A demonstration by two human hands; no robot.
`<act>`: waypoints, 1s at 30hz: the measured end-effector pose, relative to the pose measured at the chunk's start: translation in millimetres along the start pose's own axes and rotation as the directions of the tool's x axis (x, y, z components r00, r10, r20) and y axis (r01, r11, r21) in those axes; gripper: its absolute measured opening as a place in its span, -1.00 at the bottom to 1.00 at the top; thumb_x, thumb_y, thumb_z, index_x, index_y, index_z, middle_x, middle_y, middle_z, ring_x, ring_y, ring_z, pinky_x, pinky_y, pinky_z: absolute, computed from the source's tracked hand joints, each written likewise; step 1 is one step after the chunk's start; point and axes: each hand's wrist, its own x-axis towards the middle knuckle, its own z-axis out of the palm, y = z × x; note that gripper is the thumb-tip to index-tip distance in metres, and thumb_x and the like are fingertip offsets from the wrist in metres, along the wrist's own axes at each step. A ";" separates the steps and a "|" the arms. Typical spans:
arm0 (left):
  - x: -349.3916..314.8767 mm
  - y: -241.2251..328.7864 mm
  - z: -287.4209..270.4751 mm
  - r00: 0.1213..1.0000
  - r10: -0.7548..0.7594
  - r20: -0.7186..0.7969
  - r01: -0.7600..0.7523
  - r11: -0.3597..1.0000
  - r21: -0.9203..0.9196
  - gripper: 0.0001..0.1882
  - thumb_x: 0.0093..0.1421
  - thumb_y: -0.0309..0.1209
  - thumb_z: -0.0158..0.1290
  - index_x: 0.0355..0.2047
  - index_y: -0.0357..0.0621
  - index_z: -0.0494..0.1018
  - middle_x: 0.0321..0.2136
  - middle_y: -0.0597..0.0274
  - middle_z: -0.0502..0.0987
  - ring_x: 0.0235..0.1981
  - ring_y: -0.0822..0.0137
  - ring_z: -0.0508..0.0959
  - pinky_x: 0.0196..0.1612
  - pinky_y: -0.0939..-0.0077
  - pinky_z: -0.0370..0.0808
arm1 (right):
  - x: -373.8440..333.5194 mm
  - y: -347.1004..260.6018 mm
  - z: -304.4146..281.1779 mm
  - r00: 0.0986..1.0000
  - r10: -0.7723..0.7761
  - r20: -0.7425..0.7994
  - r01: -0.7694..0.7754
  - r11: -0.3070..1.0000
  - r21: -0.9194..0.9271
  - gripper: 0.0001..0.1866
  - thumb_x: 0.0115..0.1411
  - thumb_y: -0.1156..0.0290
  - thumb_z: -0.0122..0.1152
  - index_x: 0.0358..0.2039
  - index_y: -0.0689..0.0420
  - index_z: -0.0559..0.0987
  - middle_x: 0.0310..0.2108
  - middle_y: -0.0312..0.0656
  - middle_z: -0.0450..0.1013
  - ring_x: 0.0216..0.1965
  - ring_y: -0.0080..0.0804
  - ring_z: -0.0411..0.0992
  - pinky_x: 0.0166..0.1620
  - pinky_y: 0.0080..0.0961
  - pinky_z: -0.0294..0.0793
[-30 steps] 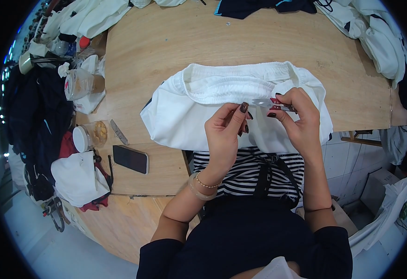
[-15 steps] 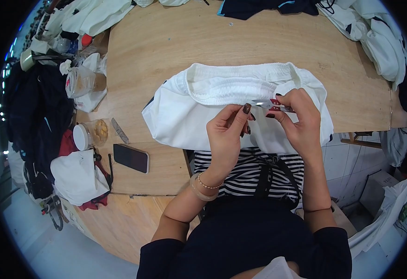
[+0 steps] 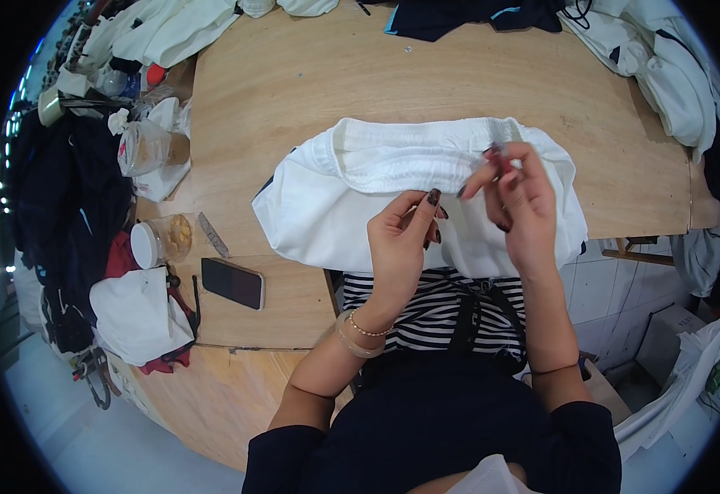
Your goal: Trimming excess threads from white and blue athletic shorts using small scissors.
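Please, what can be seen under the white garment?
The wooden table shows around the white garment and appears to support it; striped cloth shows past its near edge. Anything lying directly beneath the garment is covered.

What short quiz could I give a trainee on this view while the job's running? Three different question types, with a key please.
1. Multiple choice: What does the right hand hold?
A) a jar lid
B) red-handled snips, blurred in this view
C) a water bottle

2. True or false: The smartphone lies on the wooden table, left of the white elastic-waist garment.

3. Fill in the blank: The left hand is at the near edge of the garment's gathered ____.

Key: 1. B; 2. True; 3. waistband
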 end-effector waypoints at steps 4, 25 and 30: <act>1.6 21.4 -4.6 0.936 -0.341 0.089 0.266 0.848 0.458 -0.78 0.23 -0.40 0.05 -0.47 -0.34 0.51 -0.67 0.38 0.42 -0.66 0.64 0.29 -0.61 0.69 0.21 | 10.3 6.8 -6.1 0.960 -0.178 -0.214 0.123 0.961 -0.247 -0.72 0.34 0.26 -0.07 -0.11 0.21 0.32 -0.31 -0.07 0.50 -0.57 -0.69 0.23 -0.42 -0.72 0.28; 21.7 -4.1 9.1 0.957 -0.208 0.201 0.289 0.743 -0.604 -0.81 0.24 -0.44 0.04 -0.13 -0.03 0.39 -0.22 0.46 0.50 -0.20 0.59 0.46 -0.15 0.60 0.42 | 7.1 1.3 11.5 0.931 -0.255 -0.261 -0.068 0.583 -0.810 -0.85 0.13 0.52 0.25 -0.37 0.25 0.44 -0.50 -0.36 0.38 -0.46 -0.72 0.27 -0.39 -0.76 0.29; 16.0 -2.0 13.1 0.982 -0.144 0.119 0.186 0.815 -0.550 -0.80 0.24 -0.47 0.03 -0.12 -0.02 0.39 -0.20 0.45 0.51 -0.19 0.60 0.46 -0.14 0.57 0.41 | 5.8 -4.0 16.8 0.929 -0.293 -0.226 -0.022 0.565 -0.825 -0.85 0.12 0.53 0.26 -0.37 0.25 0.44 -0.50 -0.36 0.38 -0.47 -0.72 0.28 -0.39 -0.77 0.31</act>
